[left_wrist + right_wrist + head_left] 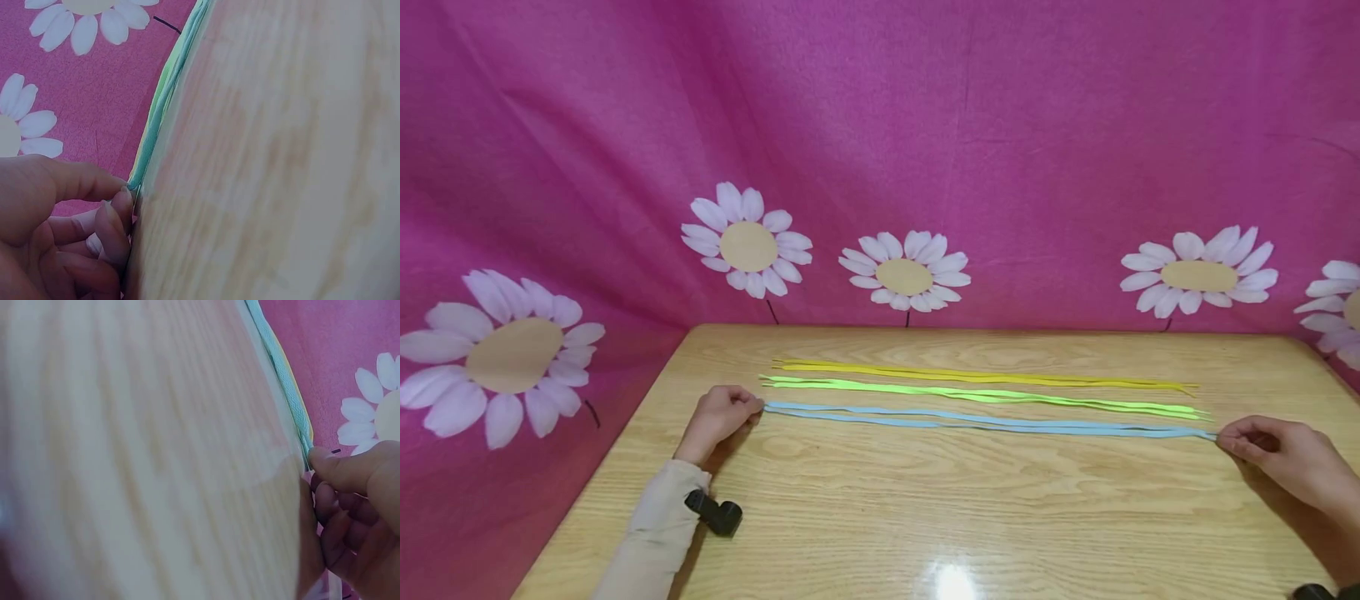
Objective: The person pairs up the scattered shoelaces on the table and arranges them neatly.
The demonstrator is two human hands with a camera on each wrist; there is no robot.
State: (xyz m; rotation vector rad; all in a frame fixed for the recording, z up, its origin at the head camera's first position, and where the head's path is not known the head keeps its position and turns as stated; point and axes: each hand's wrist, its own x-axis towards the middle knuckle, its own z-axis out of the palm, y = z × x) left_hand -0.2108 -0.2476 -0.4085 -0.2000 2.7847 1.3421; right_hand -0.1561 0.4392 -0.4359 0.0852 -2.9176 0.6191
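Note:
Light blue shoelaces (985, 427) stretch side by side across the wooden table, nearest the person. My left hand (724, 419) pinches their left ends between thumb and fingertips, low over the tabletop. At the other end, my right hand (1288, 458) pinches the right tips the same way. Both wrist views show the blue laces running away from the pinching fingers (112, 225), and the thumb (340, 470) of the right hand sits at the lace tips. Just behind lie neon green shoelaces (970, 395), and farther back yellow shoelaces (985, 377), roughly parallel to the blue ones.
The wood-grain table (925, 517) has its far edge against a magenta cloth (1000, 125) printed with white daisies. A black wrist camera (715, 512) is strapped over the beige left sleeve (658, 517). Light glares off the table's front.

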